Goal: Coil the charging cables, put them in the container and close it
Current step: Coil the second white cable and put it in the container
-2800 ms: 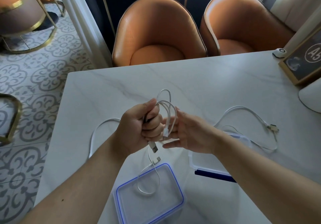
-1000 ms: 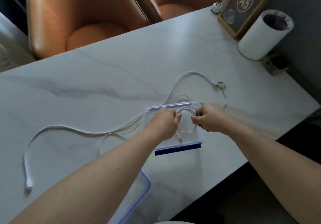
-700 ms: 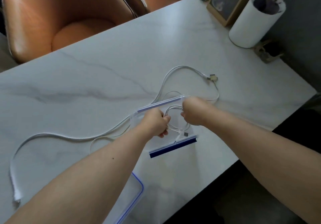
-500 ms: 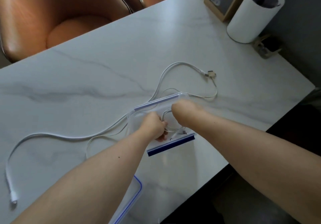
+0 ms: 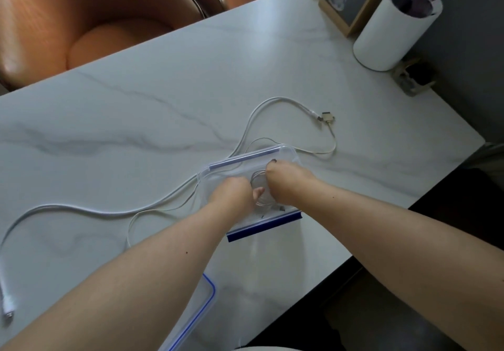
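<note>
Fingers (image 5: 257, 193) of both hands curled on the coil (image 5: 259, 187), pressing it into the container (image 5: 289, 152) on the desk (image 5: 163, 91). Step: stowing first cable. Next, I'd judge: let go, coil the loose cables (image 5: 81, 209), then lid (image 5: 201, 307).

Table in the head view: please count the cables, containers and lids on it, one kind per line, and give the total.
Container: 1
Lid: 1
Cables: 3, namely one coiled cable inside the container, one thick cable and one thin cable loose on the table; the loose count is less sure where they cross.
Total: 5
</note>
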